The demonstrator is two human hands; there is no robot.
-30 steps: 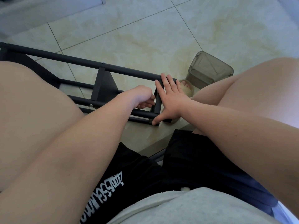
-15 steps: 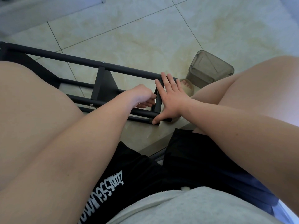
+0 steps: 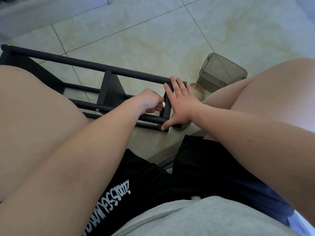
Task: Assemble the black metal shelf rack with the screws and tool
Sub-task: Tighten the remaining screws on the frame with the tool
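At frame centre I see my right grip [image 3: 181, 103] spread flat on the matte black tubular rack [image 3: 85, 63]. My left grip [image 3: 150, 101] is curled beside it, and I cannot tell what it holds.

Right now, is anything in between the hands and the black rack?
No, nothing visible. The right hand lies flat on the end of the rack, and the left hand is curled against that end's inner side; what it holds is hidden.

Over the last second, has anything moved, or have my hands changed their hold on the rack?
Nothing visibly changed. The right hand stays spread flat against the end of the black rack, the left hand stays curled just inside that end, and the rack has not shifted.
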